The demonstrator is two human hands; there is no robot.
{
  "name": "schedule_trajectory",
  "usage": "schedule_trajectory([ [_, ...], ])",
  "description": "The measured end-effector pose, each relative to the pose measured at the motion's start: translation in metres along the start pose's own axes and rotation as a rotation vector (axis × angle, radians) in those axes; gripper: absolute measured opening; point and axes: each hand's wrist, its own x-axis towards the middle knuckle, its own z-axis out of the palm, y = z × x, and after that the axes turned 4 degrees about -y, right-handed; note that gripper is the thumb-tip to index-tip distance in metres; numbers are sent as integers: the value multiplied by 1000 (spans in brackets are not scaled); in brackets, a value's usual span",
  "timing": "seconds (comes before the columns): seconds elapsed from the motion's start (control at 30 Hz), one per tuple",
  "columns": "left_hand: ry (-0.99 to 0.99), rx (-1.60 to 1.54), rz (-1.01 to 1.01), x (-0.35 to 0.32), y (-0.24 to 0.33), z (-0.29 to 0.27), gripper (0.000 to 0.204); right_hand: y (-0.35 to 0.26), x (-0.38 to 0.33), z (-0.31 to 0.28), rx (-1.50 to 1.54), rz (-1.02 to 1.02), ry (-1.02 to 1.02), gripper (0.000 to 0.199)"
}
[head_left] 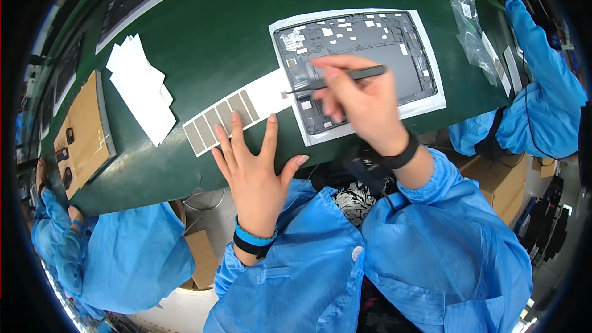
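Note:
My right hand [364, 98] is closed round dark tweezers [369, 72], held tilted over the left side of a dark tablet-like housing [394, 71]. A small grey piece [285, 95] is at the tweezers' tip, over the bare end of a white backing strip [268, 92]; whether it is pinched I cannot tell. Several grey rectangular pads [221, 113] sit in a row on that strip. My left hand [251, 172] lies with spread fingers, fingertips on the strip's near edge. Small white patches dot the housing, which rests on a white sheet [435, 80].
Loose white paper strips [142, 89] lie left on the green table [209, 31], beside a cardboard piece [83, 129]. A clear plastic bag [472, 34] is at the right. Other people in blue sleeves [533, 43] work at both sides. More dark housings [135, 0] stand far left.

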Motion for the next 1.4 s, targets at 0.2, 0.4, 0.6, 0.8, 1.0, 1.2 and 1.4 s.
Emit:
schedule_trajectory([
  [0.2, 58, -136, 85, 4, 20, -1, 57, 18, -17, -35, -82, 96, 17, 22],
  [0.4, 39, -141, 155, 10, 28, 8, 48, 18, -17, -29, -70, 71, -57, 19],
  [0.6, 75, -154, 172, 14, 27, 12, 49, 18, -12, -34, -77, 85, -91, 18],
  [0.8, 88, -82, 140, 23, 54, 13, 61, 16, -10, -32, -69, 69, -81, 19],
  [1.0, 124, 41, 109, 17, 55, 14, 71, 14, -11, -35, -30, 7, 28, 18],
  [1.2, 103, 25, -67, 5, 11, 3, 68, 7, 15, 10, -86, -19, -142, 20],
  [1.4, 99, 48, -70, 3, 7, 8, 69, 18, 48, 34, -404, -14, -205, 18],
])
